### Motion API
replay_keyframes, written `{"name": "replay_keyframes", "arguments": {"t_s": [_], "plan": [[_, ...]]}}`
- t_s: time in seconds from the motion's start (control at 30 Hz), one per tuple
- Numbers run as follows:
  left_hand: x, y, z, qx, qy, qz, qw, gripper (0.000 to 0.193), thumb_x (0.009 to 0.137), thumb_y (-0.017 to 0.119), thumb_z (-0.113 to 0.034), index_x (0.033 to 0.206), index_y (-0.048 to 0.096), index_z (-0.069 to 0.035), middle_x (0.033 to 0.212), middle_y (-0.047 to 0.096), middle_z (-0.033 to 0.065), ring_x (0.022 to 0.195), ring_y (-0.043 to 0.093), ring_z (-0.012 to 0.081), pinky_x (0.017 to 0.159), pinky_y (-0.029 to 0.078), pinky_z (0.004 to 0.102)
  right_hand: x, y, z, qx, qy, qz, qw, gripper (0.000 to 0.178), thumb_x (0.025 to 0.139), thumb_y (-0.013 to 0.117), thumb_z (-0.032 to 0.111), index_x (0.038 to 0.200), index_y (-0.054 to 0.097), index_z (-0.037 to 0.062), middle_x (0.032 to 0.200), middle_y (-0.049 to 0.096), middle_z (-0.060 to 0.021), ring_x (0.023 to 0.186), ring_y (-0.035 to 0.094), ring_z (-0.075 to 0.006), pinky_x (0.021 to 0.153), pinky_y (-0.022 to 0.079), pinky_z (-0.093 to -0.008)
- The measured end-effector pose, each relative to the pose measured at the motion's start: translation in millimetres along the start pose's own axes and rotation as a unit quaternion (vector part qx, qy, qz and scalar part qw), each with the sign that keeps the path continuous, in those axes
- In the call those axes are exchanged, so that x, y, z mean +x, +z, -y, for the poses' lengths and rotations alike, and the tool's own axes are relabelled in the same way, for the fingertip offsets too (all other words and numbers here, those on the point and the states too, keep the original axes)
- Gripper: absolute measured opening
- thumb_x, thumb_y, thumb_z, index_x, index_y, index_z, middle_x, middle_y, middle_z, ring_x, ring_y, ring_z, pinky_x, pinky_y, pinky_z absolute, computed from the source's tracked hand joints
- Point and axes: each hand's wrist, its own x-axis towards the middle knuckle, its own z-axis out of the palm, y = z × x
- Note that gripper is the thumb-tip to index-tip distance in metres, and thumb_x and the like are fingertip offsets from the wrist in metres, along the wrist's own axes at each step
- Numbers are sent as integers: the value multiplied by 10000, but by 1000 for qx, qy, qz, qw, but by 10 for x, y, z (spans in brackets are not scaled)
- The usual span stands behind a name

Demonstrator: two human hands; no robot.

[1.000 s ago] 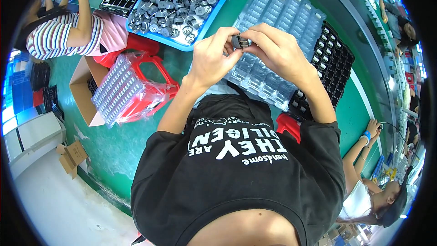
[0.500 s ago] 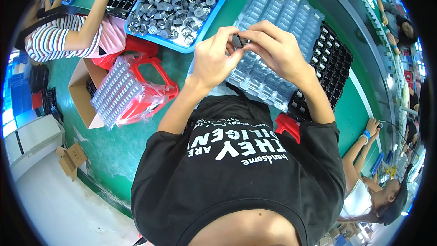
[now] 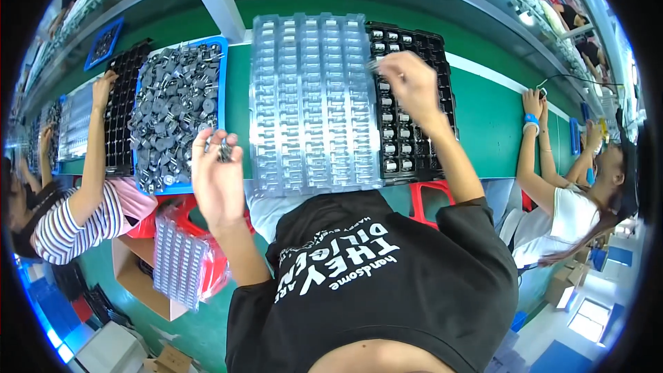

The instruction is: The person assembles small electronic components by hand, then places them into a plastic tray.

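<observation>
- The green table [image 3: 483, 131] runs across the scene, with co-workers sitting along it on both sides.
- The person's black T-shirt [image 3: 394, 290], with pale print, fills the lower middle.
- A clear plastic tray [image 3: 318, 124] lies on the table in front of the person, its small pockets set in long columns.
- A blue bin [image 3: 224, 69] stands on the table to the left of the clear tray, a strip of green showing between them.
- A black tray [image 3: 442, 69] lies just beside the clear tray on the right; silvery pieces [image 3: 390, 166] sit in its nearer left columns.
- An open cardboard box [image 3: 141, 287] is on the floor at lower left.
- A plastic-wrapped tray [image 3: 178, 262] with rows of pale pockets stands near that box.
- The left hand [image 3: 217, 183] is palm up by the bin's right edge, its fingers and thumb curled around a small dark part [image 3: 224, 150].
- The right hand [image 3: 411, 83] is over the black tray, fingers bent and pointing left toward the clear tray; it is blurred, so whether it grips anything cannot be told.
- Loose grey parts [image 3: 173, 97], round with metal prongs, are heaped in the bin.
</observation>
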Motion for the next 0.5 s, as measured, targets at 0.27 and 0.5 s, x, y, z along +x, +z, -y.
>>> {"name": "replay_keyframes", "arguments": {"t_s": [0.27, 0.5], "plan": [[11, -84, 58, 166, -35, 1, 986, 344, 934, 488, 35, 1259, 483, 148, 1271, 539, 217, 1219, 534, 312, 985, 449, 332, 34, -295, -1100, -188, -22, 41, 981, 53, 795, 673, 51, 845, 662, 36, 844, 665, -78, 817, 629, -285, 728, 507, -385], [-99, 11, 43, 272, -51, 29, 961, 369, 940, 529, 6, 1305, 492, 50, 1216, 603, 203, 945, 617, 191, 804, 490, 287, 153, -336, -1239, -289, -56, 178, 939, 12, 804, 609, 60, 814, 609, 54, 845, 628, -69, 838, 596, -279, 740, 478, -388]]}}
